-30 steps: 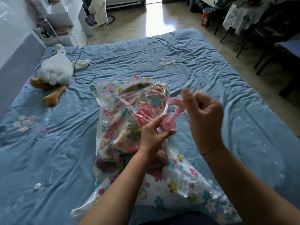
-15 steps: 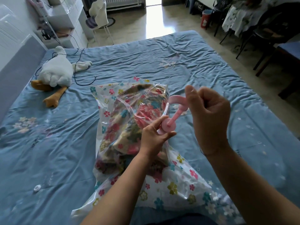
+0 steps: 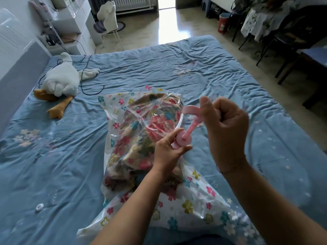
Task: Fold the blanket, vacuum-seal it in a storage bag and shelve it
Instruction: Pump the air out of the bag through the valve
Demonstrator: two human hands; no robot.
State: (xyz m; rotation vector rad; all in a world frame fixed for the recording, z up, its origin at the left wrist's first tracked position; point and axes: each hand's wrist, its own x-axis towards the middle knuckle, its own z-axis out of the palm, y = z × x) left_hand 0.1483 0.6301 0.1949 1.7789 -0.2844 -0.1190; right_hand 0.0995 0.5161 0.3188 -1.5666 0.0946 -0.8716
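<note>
Since a second earlier, the right hand (image 3: pixel 225 131) seemed to have drawn the pink pump handle (image 3: pixel 191 110) slightly farther from the pump body (image 3: pixel 184 139). That hand was curled round the handle, thumb up, while the left hand (image 3: pixel 168 151) pinched the pump body just below it. Under the left hand, on the bed (image 3: pixel 53 165), lay the storage bag (image 3: pixel 194 206) with the blanket (image 3: pixel 141 138) inside.

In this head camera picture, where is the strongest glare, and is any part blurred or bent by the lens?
Head view: the strongest glare is on the floor near the doorway, washed out to white; the plastic bag shows small bright reflections; the right hand on the pink pump looks slightly soft; the far edge of the bed curves, as a wide-angle lens bends it.
</note>
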